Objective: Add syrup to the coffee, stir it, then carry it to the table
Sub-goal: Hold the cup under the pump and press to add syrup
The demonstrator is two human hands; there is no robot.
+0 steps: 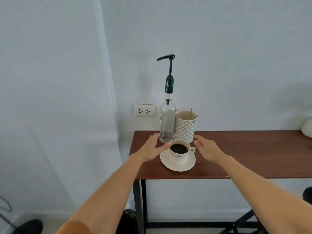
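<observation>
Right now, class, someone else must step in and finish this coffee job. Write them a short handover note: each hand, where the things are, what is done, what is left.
Left hand: open, empty, beside the cup's left side, thumb near the rim.
Right hand: open, empty, just right of the cup handle.
Coffee cup full of black coffee, on its saucer near the front edge of the brown table.
Syrup pump bottle upright behind the cup, nearly empty; patterned holder with wooden stirrers beside it.
Done: nothing visible.
Left: pump syrup, stir, carry.

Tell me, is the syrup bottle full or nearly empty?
Nearly empty: the clear bottle shows see-through glass almost all the way down, with only a little at the bottom.
</observation>
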